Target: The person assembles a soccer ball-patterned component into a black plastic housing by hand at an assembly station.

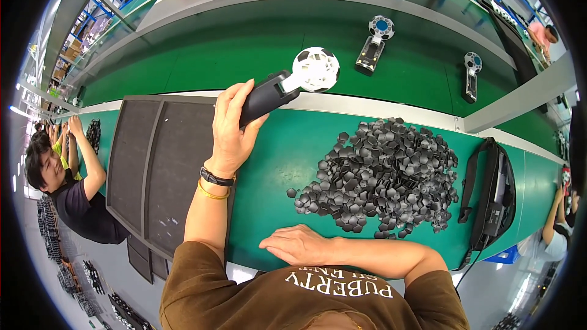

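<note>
My left hand [232, 123] is raised over the dark tray's right side, closed round the black handle of a handheld device [267, 99]. Its round white head [316, 69] is patterned like a football with black patches, and reaches over the green conveyor. I cannot tell what kind of device it is. My right hand [296, 245] lies flat at the near edge of the green table, fingers stretched to the left, holding nothing. Beyond it, to the right, spreads a big pile of small black pentagon pieces [385, 174].
A dark divided tray [183, 171] lies left. Two similar devices sit on the conveyor [244, 64]: one device [371, 52] farther back, another device [471, 76] right. A black bag [494, 198] lies right of the pile. A metal post [526, 95] stands right; a co-worker [67, 183] is at left.
</note>
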The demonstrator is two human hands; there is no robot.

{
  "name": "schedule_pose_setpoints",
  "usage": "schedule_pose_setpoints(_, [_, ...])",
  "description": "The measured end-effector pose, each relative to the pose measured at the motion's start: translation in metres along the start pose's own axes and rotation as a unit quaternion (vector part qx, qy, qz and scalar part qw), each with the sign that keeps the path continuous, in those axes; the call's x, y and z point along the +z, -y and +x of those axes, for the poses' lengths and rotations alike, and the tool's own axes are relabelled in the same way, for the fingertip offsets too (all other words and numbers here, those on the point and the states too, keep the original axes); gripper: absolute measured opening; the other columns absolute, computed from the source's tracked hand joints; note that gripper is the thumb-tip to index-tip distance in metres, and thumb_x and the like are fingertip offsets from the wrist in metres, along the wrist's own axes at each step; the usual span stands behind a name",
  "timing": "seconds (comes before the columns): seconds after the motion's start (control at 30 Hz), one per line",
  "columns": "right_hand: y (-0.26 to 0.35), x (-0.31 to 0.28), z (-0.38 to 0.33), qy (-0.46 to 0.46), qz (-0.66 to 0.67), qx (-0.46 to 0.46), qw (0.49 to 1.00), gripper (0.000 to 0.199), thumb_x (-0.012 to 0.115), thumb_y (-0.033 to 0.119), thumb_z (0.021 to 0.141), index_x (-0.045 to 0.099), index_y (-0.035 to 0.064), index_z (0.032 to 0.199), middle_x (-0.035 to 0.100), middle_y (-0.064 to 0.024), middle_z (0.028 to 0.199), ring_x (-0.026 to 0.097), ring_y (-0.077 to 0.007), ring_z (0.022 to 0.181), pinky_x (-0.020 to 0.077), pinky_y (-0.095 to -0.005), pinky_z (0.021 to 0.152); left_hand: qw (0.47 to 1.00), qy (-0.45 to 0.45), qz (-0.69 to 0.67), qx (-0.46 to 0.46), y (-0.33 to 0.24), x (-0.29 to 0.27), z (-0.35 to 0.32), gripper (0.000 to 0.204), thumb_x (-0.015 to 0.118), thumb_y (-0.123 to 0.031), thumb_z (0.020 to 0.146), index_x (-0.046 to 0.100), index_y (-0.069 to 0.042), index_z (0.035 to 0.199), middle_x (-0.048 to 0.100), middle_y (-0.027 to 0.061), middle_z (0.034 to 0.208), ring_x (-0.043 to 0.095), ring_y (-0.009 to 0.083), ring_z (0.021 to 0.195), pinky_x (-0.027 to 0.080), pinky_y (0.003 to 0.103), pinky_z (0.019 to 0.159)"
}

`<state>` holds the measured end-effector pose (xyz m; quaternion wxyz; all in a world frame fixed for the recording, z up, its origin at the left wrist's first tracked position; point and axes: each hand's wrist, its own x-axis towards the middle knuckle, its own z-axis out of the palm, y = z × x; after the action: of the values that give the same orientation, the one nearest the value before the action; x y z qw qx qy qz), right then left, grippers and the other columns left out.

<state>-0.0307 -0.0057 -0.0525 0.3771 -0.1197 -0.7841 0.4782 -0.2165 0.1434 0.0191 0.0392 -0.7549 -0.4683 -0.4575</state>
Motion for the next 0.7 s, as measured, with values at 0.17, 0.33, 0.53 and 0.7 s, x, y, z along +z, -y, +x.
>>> schedule_pose_setpoints(0.17, [0.0013, -0.0001, 0.0006, 0.004, -0.001, 0.003, 1.0, 0.017, 0.064, -0.002, 0.085, 0.063, 0.0018, 0.101, 0.066, -0.0086, 0.079, 0.059, -0.0239, 0.061, 0.0468, -0.0332, 0.052, 1.0, 0.022, -0.007, -0.02, 0.0008, -0.0014, -0.0008, 0.06, 0.073, -0.002, 0.076, 0.054, -0.003, 0.133, 0.055, 0.0154, 0.123, 0.057, 0.0286, 0.103, 0.049, 0.036, 0.089])
schedule_pose_setpoints(0.33, [0.0019, -0.0006, 0.0013, 0.001, -0.002, 0.003, 1.0, 0.017, 0.064, -0.002, 0.084, 0.063, 0.0018, 0.101, 0.067, -0.0087, 0.079, 0.059, -0.0238, 0.061, 0.0468, -0.033, 0.052, 0.999, 0.026, -0.007, -0.027, 0.0016, -0.0009, -0.0013, 0.06, 0.073, -0.003, 0.076, 0.054, -0.003, 0.133, 0.055, 0.0158, 0.123, 0.058, 0.0285, 0.102, 0.05, 0.036, 0.087])
schedule_pose_setpoints(0.53, [0.0017, -0.0015, 0.0014, -0.001, -0.001, 0.002, 1.0, 0.017, 0.065, -0.002, 0.084, 0.064, 0.0022, 0.1, 0.067, -0.0086, 0.079, 0.06, -0.0236, 0.061, 0.0469, -0.0327, 0.052, 0.998, 0.029, -0.016, -0.047, 0.002, 0.0007, -0.0015, 0.059, 0.073, -0.003, 0.078, 0.054, -0.003, 0.134, 0.055, 0.0159, 0.122, 0.059, 0.0285, 0.101, 0.051, 0.036, 0.087])
schedule_pose_setpoints(0.7, [0.0019, -0.0027, 0.0015, 0.006, -0.004, 0.005, 1.0, 0.018, 0.065, -0.001, 0.084, 0.064, 0.0028, 0.101, 0.067, -0.0082, 0.079, 0.06, -0.0234, 0.061, 0.0471, -0.0326, 0.052, 0.997, 0.026, -0.022, -0.067, 0.0056, 0.002, -0.0041, 0.058, 0.073, -0.005, 0.079, 0.053, -0.003, 0.134, 0.055, 0.0157, 0.12, 0.059, 0.0283, 0.1, 0.051, 0.036, 0.086])
